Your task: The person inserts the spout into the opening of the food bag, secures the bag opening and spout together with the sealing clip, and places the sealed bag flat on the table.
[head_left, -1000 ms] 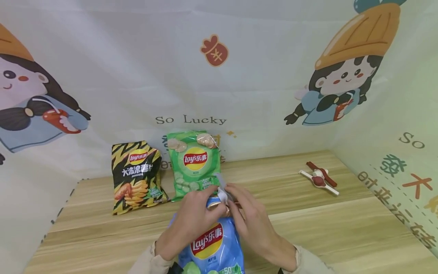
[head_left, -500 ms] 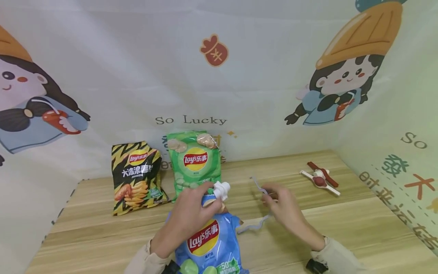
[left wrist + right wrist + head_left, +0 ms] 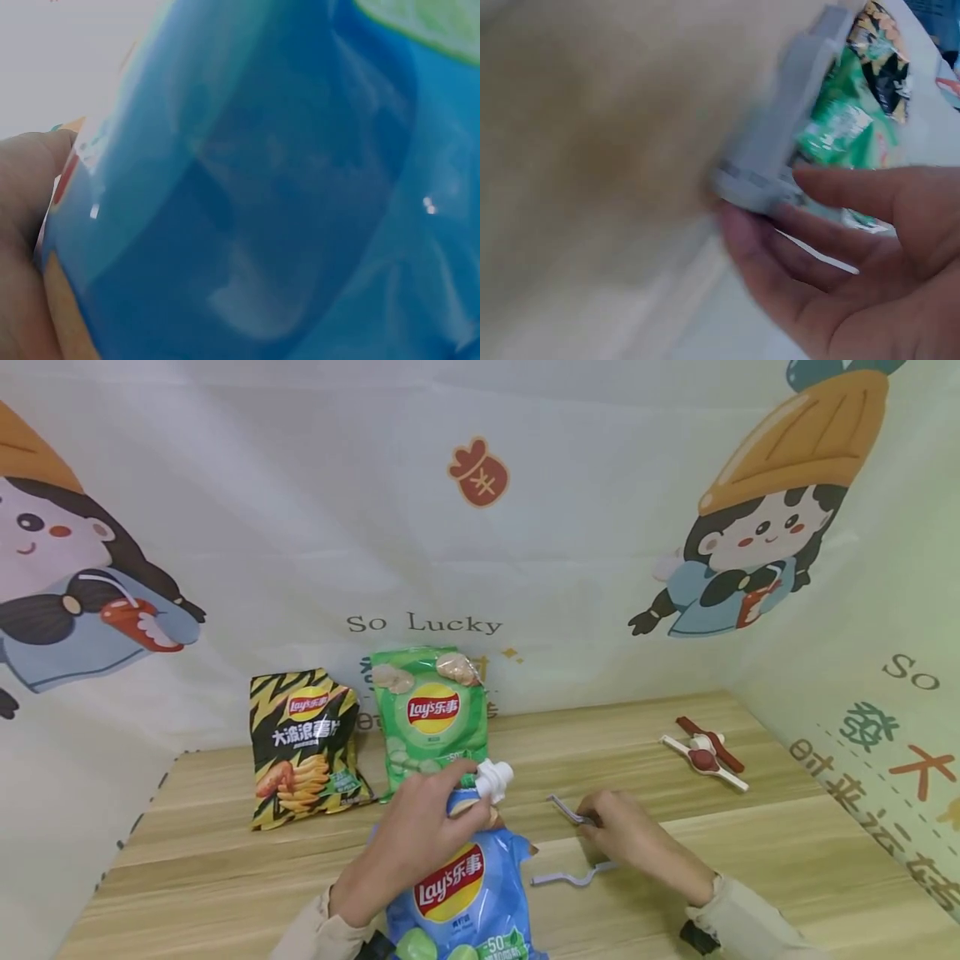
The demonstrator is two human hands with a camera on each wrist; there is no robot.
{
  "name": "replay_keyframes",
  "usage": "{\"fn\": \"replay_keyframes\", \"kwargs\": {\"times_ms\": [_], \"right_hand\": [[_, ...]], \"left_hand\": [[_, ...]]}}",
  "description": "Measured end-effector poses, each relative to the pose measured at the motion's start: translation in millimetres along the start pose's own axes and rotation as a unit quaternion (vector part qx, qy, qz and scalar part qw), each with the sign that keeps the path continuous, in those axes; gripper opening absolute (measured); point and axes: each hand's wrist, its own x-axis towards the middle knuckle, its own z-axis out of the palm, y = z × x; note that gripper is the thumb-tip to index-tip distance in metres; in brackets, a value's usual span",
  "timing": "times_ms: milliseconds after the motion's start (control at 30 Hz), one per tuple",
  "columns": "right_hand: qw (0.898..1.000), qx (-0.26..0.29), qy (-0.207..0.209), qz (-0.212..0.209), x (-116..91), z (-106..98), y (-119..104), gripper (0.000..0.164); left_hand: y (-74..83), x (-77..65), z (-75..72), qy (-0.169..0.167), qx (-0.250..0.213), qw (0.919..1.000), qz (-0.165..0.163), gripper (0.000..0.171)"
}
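Observation:
A blue Lay's chip bag point(image 3: 487, 902) stands at the table's near side, its top gathered into a crumpled white twist point(image 3: 493, 779). My left hand point(image 3: 420, 827) pinches the bag just below that twist. The bag's blue side fills most of the left wrist view, with part of the hand point(image 3: 26, 240) at its left edge. Right of the bag, my right hand point(image 3: 626, 835) holds a grey plastic bag clip point(image 3: 573, 878) low over the table. Its two wavy arms stand apart. In the right wrist view, the thumb and fingers are around the blurred clip point(image 3: 780, 127).
Behind the blue bag, a black-and-yellow chip bag point(image 3: 303, 752) and a green chip bag point(image 3: 431, 718) lean near the back cloth point(image 3: 570, 568). At the right rear of the wooden table point(image 3: 750, 860) lie a red and a white clip point(image 3: 703, 753), crossed.
Both hands were together at the bag's neck. My right hand has moved right and down with the grey clip, its arms now spread. The left hand stays on the bag's neck.

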Motion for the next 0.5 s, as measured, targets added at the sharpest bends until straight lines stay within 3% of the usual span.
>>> {"fn": "replay_keyframes", "kwargs": {"times_ms": [100, 200, 267, 367, 433, 500], "right_hand": [[1.0, 0.01, -0.009, -0.002, 1.4, -8.9, -10.5, 0.012], [0.996, 0.086, 0.002, -0.027, 5.0, -19.5, -25.0, 0.026], [0.984, 0.166, -0.005, -0.064, 8.2, -24.5, -36.2, 0.033], [0.951, 0.287, -0.054, -0.104, 10.4, -26.7, -53.7, 0.039], [0.935, 0.324, -0.074, -0.125, 9.9, -25.6, -63.2, 0.039], [0.927, 0.343, -0.07, -0.132, 7.3, -24.6, -69.4, 0.037]], "left_hand": [[2.0, 0.1, -0.5, -0.008, -0.002, 1.0, 0.002, 0.037], [3.9, -0.9, -1.3, -0.021, -0.007, 0.9997, 0.003, 0.039], [5.5, -2.1, -1.7, -0.027, -0.005, 0.9996, 0.008, 0.038], [9.8, -4.0, -2.7, -0.04, -0.011, 0.999, 0.018, 0.037], [13.7, -4.8, -3.9, -0.047, -0.015, 0.9984, 0.028, 0.038], [17.6, -5.5, -5.9, -0.057, -0.021, 0.9976, 0.034, 0.04]]}}
